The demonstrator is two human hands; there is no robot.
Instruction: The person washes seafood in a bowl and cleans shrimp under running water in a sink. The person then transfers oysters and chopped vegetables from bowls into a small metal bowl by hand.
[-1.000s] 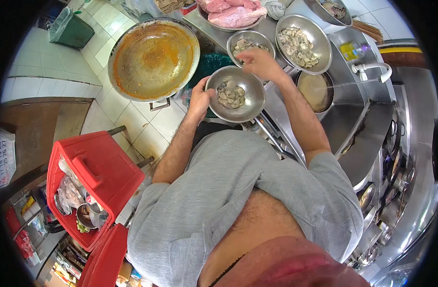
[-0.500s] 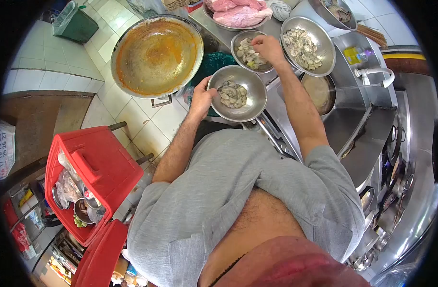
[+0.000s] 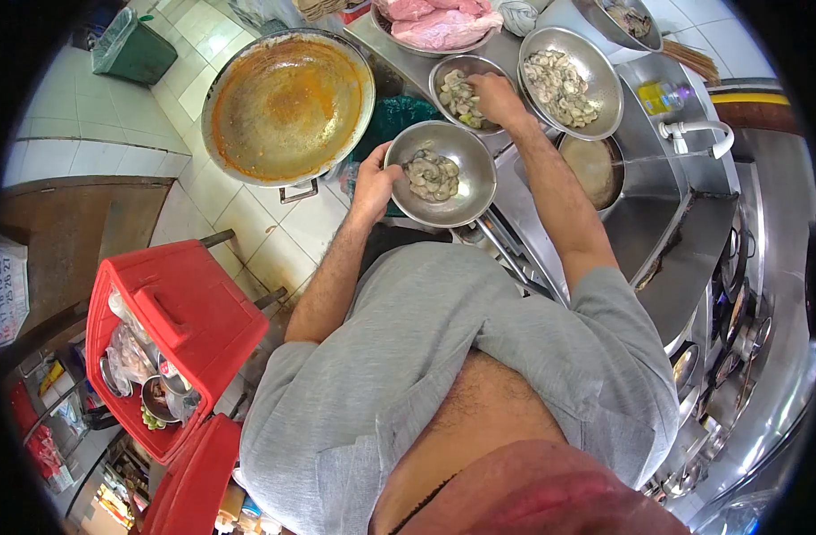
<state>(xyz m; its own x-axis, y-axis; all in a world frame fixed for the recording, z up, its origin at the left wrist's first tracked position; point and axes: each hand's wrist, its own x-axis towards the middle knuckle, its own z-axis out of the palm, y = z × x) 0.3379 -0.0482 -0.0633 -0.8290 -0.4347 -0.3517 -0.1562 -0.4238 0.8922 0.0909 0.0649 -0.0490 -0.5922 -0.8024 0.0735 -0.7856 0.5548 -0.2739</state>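
My left hand (image 3: 377, 181) grips the rim of a metal bowl (image 3: 475, 192), thumb over the edge. A small heap of grey shucked oysters (image 3: 432, 176) lies inside it. Just beyond stands a smaller metal bowl (image 3: 506, 76), also with oysters (image 3: 457, 94) and a yellow-green bit among them. My right hand (image 3: 499, 96) reaches into this smaller bowl with bent fingers, the fingertips down among the oysters. What lies between them is hidden. Beside it, to the right, a perforated metal colander (image 3: 608, 85) holds many more oysters (image 3: 559, 89).
A large oily wok (image 3: 292, 107) stands to the left. Raw pink meat (image 3: 439, 20) fills a bowl at the back. On the right, water runs from a faucet (image 3: 693, 134) toward a pot of cloudy liquid (image 3: 590, 174) in the sink (image 3: 644, 227). An open red cooler (image 3: 185, 303) is at lower left.
My right hand has lowered from above the smaller bowl, its fingers now further into the oysters. My left hand keeps the held bowl in nearly the same place.
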